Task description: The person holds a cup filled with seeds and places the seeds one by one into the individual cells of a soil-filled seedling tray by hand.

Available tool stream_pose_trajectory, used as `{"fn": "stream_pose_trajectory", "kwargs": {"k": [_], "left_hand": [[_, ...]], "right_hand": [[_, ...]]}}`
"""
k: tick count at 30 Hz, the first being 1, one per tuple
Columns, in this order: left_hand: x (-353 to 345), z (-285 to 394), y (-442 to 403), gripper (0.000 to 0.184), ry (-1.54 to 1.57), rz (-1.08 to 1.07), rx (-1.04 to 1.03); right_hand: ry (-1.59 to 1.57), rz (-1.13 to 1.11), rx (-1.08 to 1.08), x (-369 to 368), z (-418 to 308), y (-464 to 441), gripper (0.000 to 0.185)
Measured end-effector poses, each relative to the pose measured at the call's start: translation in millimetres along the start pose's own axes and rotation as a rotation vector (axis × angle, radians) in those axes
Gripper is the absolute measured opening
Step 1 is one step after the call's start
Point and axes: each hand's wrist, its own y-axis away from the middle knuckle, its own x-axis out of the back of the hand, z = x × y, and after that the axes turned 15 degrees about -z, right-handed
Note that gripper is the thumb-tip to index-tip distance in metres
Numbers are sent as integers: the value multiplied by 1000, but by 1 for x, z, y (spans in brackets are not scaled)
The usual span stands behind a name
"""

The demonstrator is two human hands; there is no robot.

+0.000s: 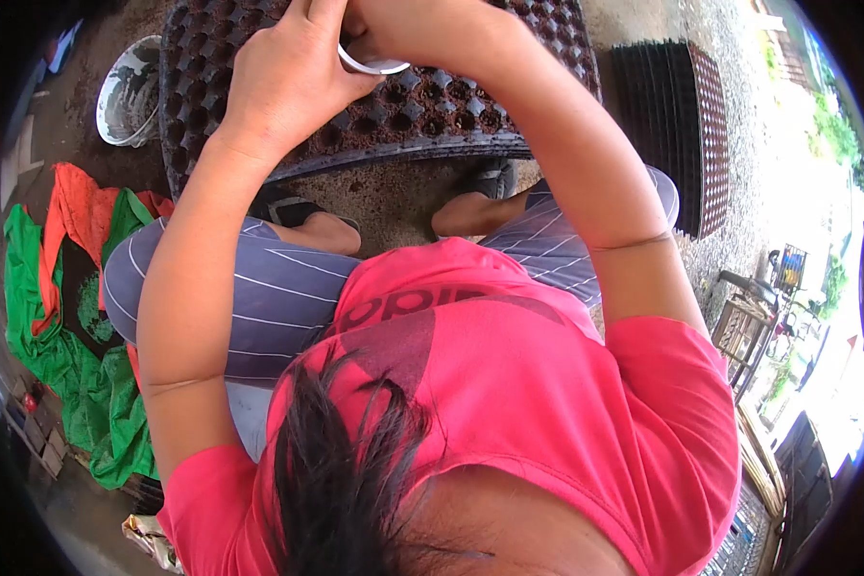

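At the top of the head view, my left hand (293, 77) is closed around the near left side of a small white cup (379, 67), of which only the rim shows. My right hand (403, 31) is at the cup's far side, its fingers curled down over the opening; whatever they pinch is hidden. Both hands are above a black seedling tray (432, 106) with rows of round cells, many holding dark soil. The tray lies in front of my feet, on top of other trays.
A white bucket (130, 91) with dark residue stands left of the tray. Green cloth (96, 403) and orange cloth (82, 211) lie at the left. Stacked black trays (658, 125) stand at the right. A bicycle (763, 288) is farther right.
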Motion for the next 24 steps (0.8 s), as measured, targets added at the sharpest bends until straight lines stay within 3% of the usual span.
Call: {"fn": "stream_pose_trajectory", "kwargs": {"k": [2,4,5,7,9,10,11,19,24], "left_hand": [[-1,-3,0,98,10,10,-18],[0,-7,-1,98,20,18,-37],[1,-8,-1,98,26,19,-30],[3,-8,1,97,33,19,-22],[6,-9,2,96,33,9,32],[6,-12,2,96,34,8,33],[6,-15,3,95,18,29,61],[17,-12,5,94,-41,42,141],[-2,-35,1,95,-9,41,123]], "right_hand": [[20,88,130,-33,10,-21,17],[-15,180,514,-35,11,-36,21],[-13,180,516,-36,13,-33,21],[-398,22,-43,2,-3,-12,22],[-402,-46,-33,20,9,-2,20],[-524,87,-10,20,15,8,16],[-552,67,-73,21,21,18,19],[-613,-224,-226,-32,52,49,19],[-642,-241,-358,21,43,34,20]]}}
